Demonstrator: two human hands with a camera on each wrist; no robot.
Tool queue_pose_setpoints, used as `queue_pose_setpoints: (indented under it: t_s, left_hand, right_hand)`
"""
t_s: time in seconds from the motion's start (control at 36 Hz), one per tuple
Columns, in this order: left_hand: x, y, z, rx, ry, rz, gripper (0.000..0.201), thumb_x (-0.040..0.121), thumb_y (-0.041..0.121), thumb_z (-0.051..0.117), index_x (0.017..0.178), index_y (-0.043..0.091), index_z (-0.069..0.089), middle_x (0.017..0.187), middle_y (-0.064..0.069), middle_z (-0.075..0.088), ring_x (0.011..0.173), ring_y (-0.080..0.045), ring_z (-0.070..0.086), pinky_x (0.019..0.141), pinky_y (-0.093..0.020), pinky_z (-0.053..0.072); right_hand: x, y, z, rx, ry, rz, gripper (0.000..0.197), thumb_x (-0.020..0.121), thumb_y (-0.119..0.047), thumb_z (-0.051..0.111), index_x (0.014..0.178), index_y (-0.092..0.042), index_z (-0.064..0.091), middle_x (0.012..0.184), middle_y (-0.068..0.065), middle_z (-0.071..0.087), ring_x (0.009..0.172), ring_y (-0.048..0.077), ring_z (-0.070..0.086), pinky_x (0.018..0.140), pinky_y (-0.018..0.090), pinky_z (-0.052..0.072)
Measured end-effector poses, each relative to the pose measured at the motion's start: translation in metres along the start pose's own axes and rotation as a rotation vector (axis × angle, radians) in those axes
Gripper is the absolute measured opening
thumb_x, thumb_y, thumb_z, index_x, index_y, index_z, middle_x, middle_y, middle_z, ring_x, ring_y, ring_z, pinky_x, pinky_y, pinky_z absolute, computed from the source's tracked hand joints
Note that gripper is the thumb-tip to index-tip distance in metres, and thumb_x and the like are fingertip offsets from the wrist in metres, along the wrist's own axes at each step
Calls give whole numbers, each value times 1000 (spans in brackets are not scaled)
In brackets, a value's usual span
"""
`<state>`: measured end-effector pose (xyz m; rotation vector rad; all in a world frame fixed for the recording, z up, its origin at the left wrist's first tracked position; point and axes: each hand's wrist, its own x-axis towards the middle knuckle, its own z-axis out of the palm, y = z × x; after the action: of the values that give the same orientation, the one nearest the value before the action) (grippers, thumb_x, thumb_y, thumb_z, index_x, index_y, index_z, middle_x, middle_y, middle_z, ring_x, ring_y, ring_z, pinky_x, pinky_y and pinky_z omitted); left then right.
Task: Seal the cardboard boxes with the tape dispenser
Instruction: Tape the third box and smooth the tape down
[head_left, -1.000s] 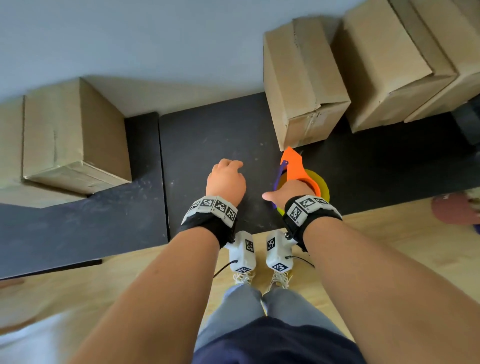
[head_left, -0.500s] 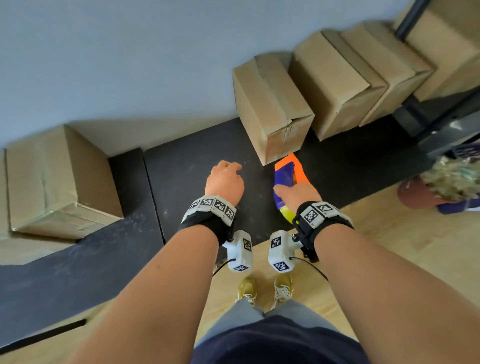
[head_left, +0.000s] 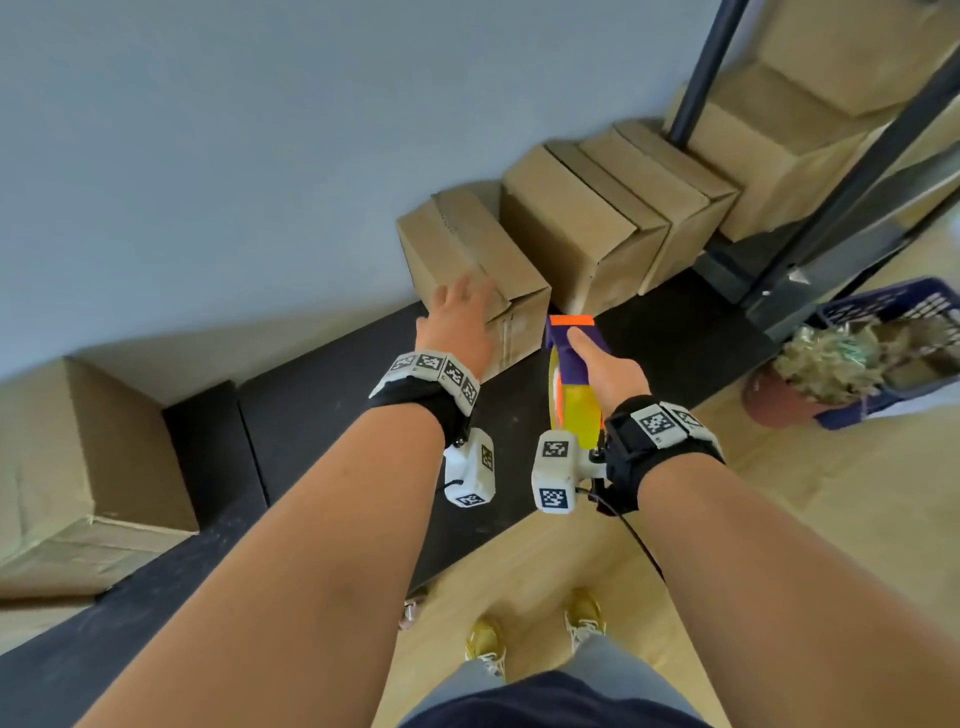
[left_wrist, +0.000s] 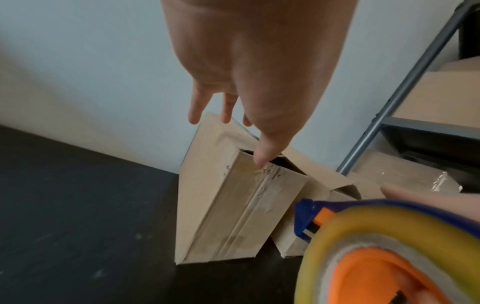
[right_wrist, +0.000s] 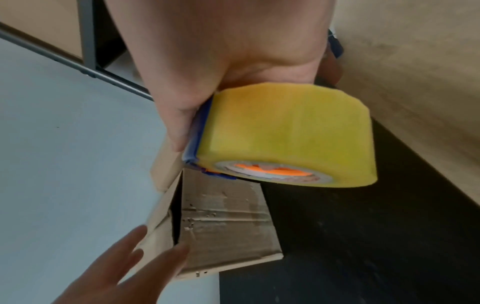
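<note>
Head view: the left hand, fingers spread and straight, reaches over the near top corner of the brown cardboard box standing on the black floor mat against the grey wall. Just right, the right hand grips the orange-and-purple tape dispenser with its yellow tape roll.

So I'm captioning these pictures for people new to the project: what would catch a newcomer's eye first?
The tape dispenser stands out: orange and purple, carrying a yellowish tape roll, gripped in the right hand mid-frame above the black mat. Beside it, the left hand reaches with spread fingers towards the nearest cardboard box, whose top flap gapes open by the wall. More boxes line up to its right.
</note>
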<state>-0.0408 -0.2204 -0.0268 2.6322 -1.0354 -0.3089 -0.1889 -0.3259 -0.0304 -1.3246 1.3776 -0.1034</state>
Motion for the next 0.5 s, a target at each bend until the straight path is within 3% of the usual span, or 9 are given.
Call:
queue_pose_setpoints:
  t_s: [0.06, 0.14, 0.22, 0.33, 0.5]
  left_hand:
    - [15, 5, 3, 76, -48, 19, 72, 90, 17, 51, 149, 36, 15, 160, 5, 4, 146, -30, 2, 109, -65, 24]
    - [30, 9, 10, 150, -119, 6, 78, 92, 19, 54, 150, 41, 7, 160, 9, -6, 146, -31, -9, 106, -69, 19]
    - [35, 8, 21, 191, -145, -21, 87, 89, 11, 58, 151, 39, 4, 160, 7, -3, 146, -33, -6, 108, -65, 26]
    - [31, 10, 33, 260, -93, -29, 89, 89, -2, 52, 152, 37, 2, 160, 3, 2, 146, -32, -2, 109, -49, 36]
    - [12, 33, 36, 259, -66, -132, 84, 88, -3, 53, 151, 35, 12, 159, 1, 8, 146, -32, 2, 99, -49, 46]
  right_hand:
    - [8, -7, -5, -21, 24, -44, 81, 80, -67, 63, 131, -4, 53, 125, 12, 61, 112, 31, 58, 100, 39, 43]
    - [20, -18, -11, -70, 23, -100, 74, 82, -66, 63, 123, -5, 58, 117, 12, 63, 105, 29, 59, 91, 35, 43]
    - [31, -28, -19, -123, 18, -131, 72, 81, -66, 63, 121, -6, 59, 110, 10, 62, 97, 26, 57, 83, 33, 41]
    - [46, -30, -33, -195, 3, -150, 74, 81, -65, 63, 125, -7, 56, 104, 7, 58, 94, 24, 56, 83, 34, 43]
    - [55, -33, -48, -243, -35, -193, 71, 84, -62, 62, 127, -6, 54, 108, 8, 57, 91, 23, 51, 78, 31, 37]
